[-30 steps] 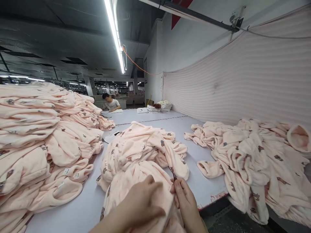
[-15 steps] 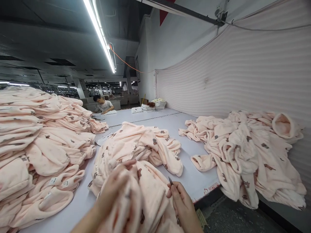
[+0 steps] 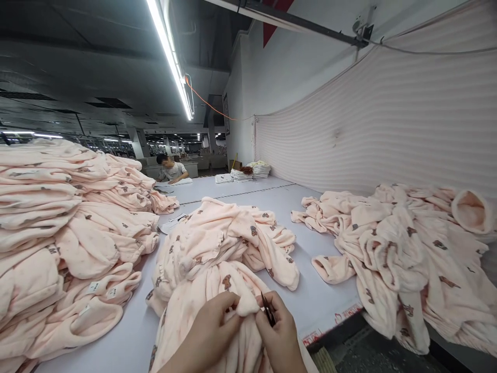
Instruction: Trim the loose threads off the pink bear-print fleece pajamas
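A pale pink plush garment (image 3: 212, 233) with brown animal prints lies bunched on the table before me, its near part hanging toward me. My left hand (image 3: 213, 324) is closed, pinching a fold of this garment between thumb and fingers. Just right of it, my right hand (image 3: 281, 329) holds dark thread snips (image 3: 267, 306), points upward. The fingertips of that hand also touch the same raised fold. Much of the snips is hidden inside the fingers.
A tall pile of pink garments (image 3: 89, 233) stands on the left, some with white labels. Another heap (image 3: 392, 243) lies at the right, past the table edge (image 3: 334, 324). Farther back are folded white stacks (image 3: 241, 175) and a person (image 3: 173, 171) seated at the table (image 3: 217, 189).
My left hand has come down and right along the garment, and my right hand has moved slightly left, so both now meet at one fold. The view has shifted a little.
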Demonstrator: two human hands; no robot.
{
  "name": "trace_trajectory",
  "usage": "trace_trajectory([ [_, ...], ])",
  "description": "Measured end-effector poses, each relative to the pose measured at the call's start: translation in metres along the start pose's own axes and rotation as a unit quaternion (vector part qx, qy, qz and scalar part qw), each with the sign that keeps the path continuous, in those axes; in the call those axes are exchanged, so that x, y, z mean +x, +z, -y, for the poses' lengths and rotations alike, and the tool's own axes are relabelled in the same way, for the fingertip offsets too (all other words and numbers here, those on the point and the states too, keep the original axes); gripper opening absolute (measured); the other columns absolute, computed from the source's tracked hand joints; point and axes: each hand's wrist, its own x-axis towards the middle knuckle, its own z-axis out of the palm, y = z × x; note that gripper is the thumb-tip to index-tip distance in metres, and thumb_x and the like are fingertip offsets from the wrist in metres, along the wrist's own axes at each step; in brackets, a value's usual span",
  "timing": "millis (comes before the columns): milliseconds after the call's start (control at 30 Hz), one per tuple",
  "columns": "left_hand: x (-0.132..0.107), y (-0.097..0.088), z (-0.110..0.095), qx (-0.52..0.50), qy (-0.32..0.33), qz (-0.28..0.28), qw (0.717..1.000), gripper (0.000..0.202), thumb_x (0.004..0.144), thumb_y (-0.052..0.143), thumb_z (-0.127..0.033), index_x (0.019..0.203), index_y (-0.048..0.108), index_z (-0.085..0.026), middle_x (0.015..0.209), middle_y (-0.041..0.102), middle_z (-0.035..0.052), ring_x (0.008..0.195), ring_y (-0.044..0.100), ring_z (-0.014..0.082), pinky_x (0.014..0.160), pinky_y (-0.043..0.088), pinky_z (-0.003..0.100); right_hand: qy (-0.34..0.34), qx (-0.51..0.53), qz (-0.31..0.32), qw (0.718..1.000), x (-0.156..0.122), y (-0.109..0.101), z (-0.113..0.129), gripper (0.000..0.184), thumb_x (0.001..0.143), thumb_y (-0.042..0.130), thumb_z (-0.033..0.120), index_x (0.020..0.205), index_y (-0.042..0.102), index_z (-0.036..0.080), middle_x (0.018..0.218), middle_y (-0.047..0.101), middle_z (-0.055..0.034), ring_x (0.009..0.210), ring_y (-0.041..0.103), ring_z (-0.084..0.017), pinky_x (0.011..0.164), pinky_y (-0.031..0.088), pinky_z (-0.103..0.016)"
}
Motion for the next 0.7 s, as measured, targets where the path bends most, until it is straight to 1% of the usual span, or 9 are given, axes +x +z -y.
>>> trace_trajectory([
  [67, -0.007, -0.006, 0.006, -0.052, -0.015, -0.031, 0.998, 0.016, 0.084, 0.046, -0.026, 0.085, 0.061, -0.021, 0.086, 0.066, 0.0023, 0.085, 0.059, 0.0218, 0.075, 0.041, 0.027, -0.032, -0.072, -0.010, 0.997, 0.000, -0.002, -0.002, 0.008, 0.079, 0.046, 0.020, 0.079, 0.055, 0.020, 0.071, 0.057, 0.0010, 0.065, 0.054, -0.015, 0.060, 0.041, -0.023],
  [133, -0.014, -0.010, 0.011, -0.083, -0.022, -0.058, 0.995, 0.019, 0.083, 0.047, -0.028, 0.091, 0.062, -0.020, 0.094, 0.067, 0.0044, 0.091, 0.059, 0.0236, 0.080, 0.043, 0.029, -0.062, -0.126, 0.014, 0.990, -0.001, -0.006, -0.002, 0.010, 0.079, 0.048, 0.022, 0.080, 0.057, 0.021, 0.077, 0.058, -0.0006, 0.071, 0.057, -0.017, 0.064, 0.042, -0.024],
  [267, -0.020, -0.009, 0.021, -0.133, -0.031, -0.058, 0.989, 0.025, 0.082, 0.049, -0.033, 0.096, 0.064, -0.019, 0.099, 0.068, 0.0068, 0.095, 0.059, 0.0250, 0.084, 0.044, 0.032, -0.088, -0.164, 0.078, 0.979, -0.005, -0.015, 0.007, 0.020, 0.084, 0.051, 0.035, 0.099, 0.062, 0.026, 0.091, 0.060, -0.0017, 0.081, 0.062, -0.018, 0.069, 0.046, -0.025],
  [367, -0.020, -0.008, 0.023, -0.157, -0.039, -0.055, 0.985, 0.026, 0.083, 0.050, -0.035, 0.097, 0.064, -0.019, 0.100, 0.068, 0.0073, 0.094, 0.060, 0.0247, 0.083, 0.046, 0.032, -0.102, -0.210, 0.075, 0.969, -0.009, -0.013, 0.010, 0.025, 0.088, 0.047, 0.037, 0.107, 0.061, 0.029, 0.093, 0.062, -0.0013, 0.082, 0.063, -0.019, 0.069, 0.046, -0.026],
  [467, -0.020, -0.014, 0.023, -0.206, -0.041, -0.085, 0.974, 0.032, 0.082, 0.053, -0.037, 0.109, 0.060, -0.021, 0.103, 0.068, 0.0062, 0.097, 0.060, 0.0241, 0.087, 0.045, 0.031, -0.085, -0.241, 0.059, 0.965, -0.009, -0.005, 0.009, 0.022, 0.081, 0.055, 0.031, 0.102, 0.059, 0.027, 0.092, 0.063, -0.0008, 0.083, 0.063, -0.021, 0.067, 0.045, -0.027],
  [533, -0.019, -0.022, 0.023, -0.263, -0.055, -0.061, 0.961, 0.038, 0.079, 0.056, -0.035, 0.114, 0.059, -0.021, 0.098, 0.068, 0.0042, 0.096, 0.060, 0.0238, 0.089, 0.043, 0.031, -0.076, -0.252, 0.048, 0.964, -0.004, 0.002, 0.008, 0.015, 0.078, 0.053, 0.022, 0.092, 0.058, 0.025, 0.086, 0.063, 0.0001, 0.079, 0.063, -0.020, 0.065, 0.044, -0.026],
  [567, -0.017, -0.028, 0.023, -0.293, -0.079, -0.029, 0.952, 0.035, 0.077, 0.057, -0.034, 0.109, 0.062, -0.021, 0.091, 0.069, 0.0030, 0.091, 0.061, 0.0236, 0.087, 0.044, 0.031, -0.076, -0.254, 0.037, 0.963, 0.000, 0.006, 0.008, 0.012, 0.079, 0.050, 0.019, 0.088, 0.056, 0.025, 0.082, 0.063, 0.0006, 0.076, 0.062, -0.019, 0.064, 0.042, -0.025],
  [633, -0.013, -0.039, 0.024, -0.340, -0.150, 0.038, 0.928, 0.024, 0.072, 0.058, -0.030, 0.090, 0.069, -0.019, 0.078, 0.068, 0.0009, 0.080, 0.061, 0.0222, 0.078, 0.046, 0.030, -0.071, -0.256, 0.009, 0.964, 0.010, 0.012, 0.010, 0.008, 0.080, 0.049, 0.018, 0.084, 0.053, 0.023, 0.077, 0.062, 0.0010, 0.071, 0.061, -0.018, 0.062, 0.040, -0.025],
  [700, -0.008, -0.047, 0.026, -0.367, -0.207, 0.056, 0.905, 0.018, 0.068, 0.059, -0.028, 0.078, 0.070, -0.018, 0.072, 0.067, -0.0001, 0.075, 0.059, 0.0208, 0.073, 0.046, 0.029, -0.055, -0.257, 0.003, 0.965, 0.018, 0.017, 0.013, 0.002, 0.081, 0.051, 0.021, 0.080, 0.050, 0.023, 0.072, 0.060, 0.0018, 0.066, 0.058, -0.017, 0.060, 0.039, -0.024],
])
